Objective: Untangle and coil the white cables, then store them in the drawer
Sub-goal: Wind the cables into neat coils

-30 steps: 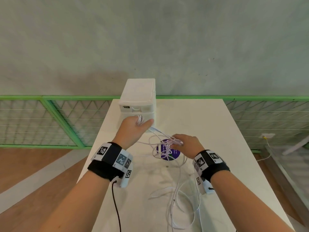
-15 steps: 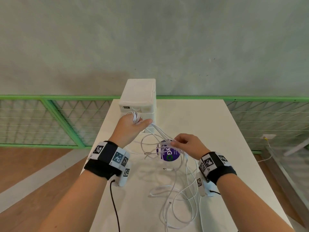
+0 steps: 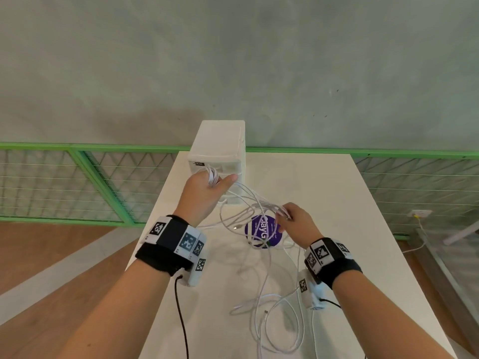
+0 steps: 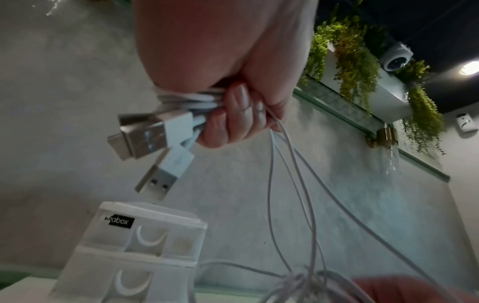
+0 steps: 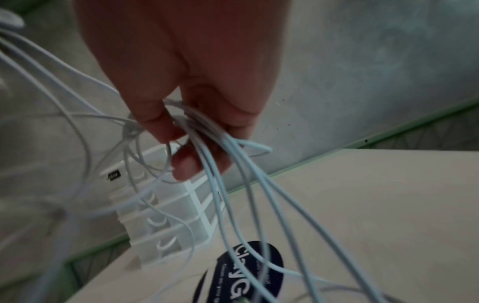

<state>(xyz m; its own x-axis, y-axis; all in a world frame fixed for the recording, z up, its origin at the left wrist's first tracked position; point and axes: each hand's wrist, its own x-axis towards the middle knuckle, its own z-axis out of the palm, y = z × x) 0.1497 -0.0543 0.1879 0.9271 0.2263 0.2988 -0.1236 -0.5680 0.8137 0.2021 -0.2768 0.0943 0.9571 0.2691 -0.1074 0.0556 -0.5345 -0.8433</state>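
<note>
Cables only partly gathered, with every drawer of the box shut.

Left hand (image 3: 204, 189) fists a wound bunch of thin white cables (image 4: 191, 100) just before the small white plastic drawer box (image 3: 217, 149); right hand (image 3: 298, 221) pinches loose strands nearer the person. Tangled loops lie on the white surface (image 3: 337, 203), so untangling, coiling and storing remain.

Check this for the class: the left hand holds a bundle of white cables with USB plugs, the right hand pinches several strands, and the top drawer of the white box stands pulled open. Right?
Not quite: the white box's drawers are all closed, as the left wrist view shows. The left hand does hold the cable bundle with USB plugs, and the right hand pinches strands.
</note>
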